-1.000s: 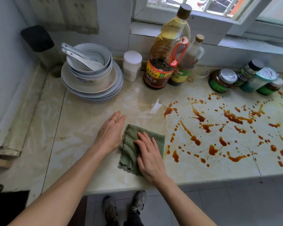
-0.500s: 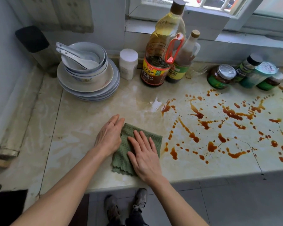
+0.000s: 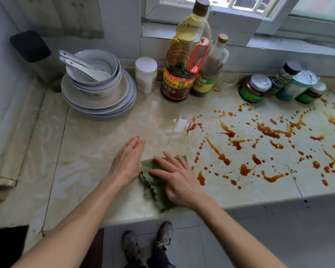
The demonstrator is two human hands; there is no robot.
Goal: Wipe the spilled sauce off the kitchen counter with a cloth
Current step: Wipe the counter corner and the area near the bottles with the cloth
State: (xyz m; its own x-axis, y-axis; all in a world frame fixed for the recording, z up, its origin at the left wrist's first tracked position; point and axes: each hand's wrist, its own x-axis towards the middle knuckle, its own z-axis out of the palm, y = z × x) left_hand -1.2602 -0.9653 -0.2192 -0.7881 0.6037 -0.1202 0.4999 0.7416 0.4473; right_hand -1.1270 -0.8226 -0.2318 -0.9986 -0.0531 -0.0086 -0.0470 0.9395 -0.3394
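Spilled brown sauce (image 3: pixel 228 132) is spread in streaks and drops over the right half of the pale marbled stone counter (image 3: pixel 97 151), from its middle out to the right border of the view. None of it appears to have been wiped yet.

A folded green waffle-textured cloth (image 3: pixel 153 182) is laid near the counter's front edge, just left of the nearest drops. It is pinned flat under the right hand (image 3: pixel 178 182), whose fingers are spread wide and extended, pressing down rather than gripping. The left hand (image 3: pixel 127 163) is laid flat just beside the cloth's left edge, with its fingers straight and held together; whether that edge is touched cannot be told.

Compared with the frames from one second and half a second earlier, the cloth has been drawn slightly toward the front edge, and more of it is now covered by the right hand. The left hand has been shifted off the cloth's upper corner onto bare counter. The stains are unchanged.

It is judged that preparation of the cloth is finished and that the first wiping stroke is about to be started. A push to the right, into the nearest drops, is indicated.

Stacked white plates and bowls (image 3: pixel 99 93) and a large dark soy sauce bottle (image 3: pixel 179 74) are kept well apart from the cloth.
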